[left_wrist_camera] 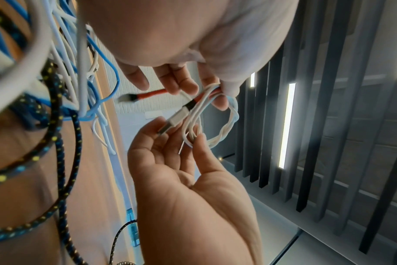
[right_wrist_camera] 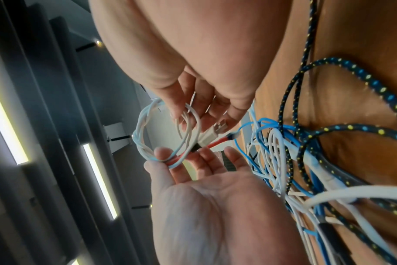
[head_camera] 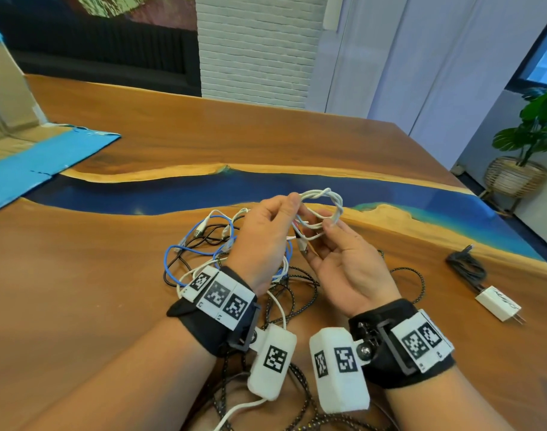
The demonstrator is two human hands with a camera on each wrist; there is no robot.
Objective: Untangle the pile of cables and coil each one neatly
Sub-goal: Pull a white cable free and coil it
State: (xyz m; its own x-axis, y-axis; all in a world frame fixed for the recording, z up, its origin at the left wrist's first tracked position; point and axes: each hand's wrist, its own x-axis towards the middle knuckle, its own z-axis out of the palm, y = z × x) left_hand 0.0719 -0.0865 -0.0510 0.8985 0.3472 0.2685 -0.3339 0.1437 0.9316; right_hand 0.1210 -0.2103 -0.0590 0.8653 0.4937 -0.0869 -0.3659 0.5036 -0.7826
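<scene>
Now: white cable (head_camera: 320, 209) held in air as small coil, above tangled pile (head_camera: 235, 259) on table (head_camera: 110, 275). Left hand (head_camera: 263, 237) pinches coil's top edge; right hand (head_camera: 343, 262) pinches opposite side, plug ends dangling between palms. Judgement: keep loops even, tuck loose plug through coil, don't let twist spring open. Count: one coil in hand; one black coiled cable with white charger (head_camera: 499, 306) well right of pile; pile holds blue, white, black, braided strands, exact number unclear.

Even daylight is filling the head view, straight lines bowing at its edges. Ceiling light strips (left_wrist_camera: 286, 125) are glaring in both wrist views, near cables (left_wrist_camera: 34, 44) blurring.
</scene>
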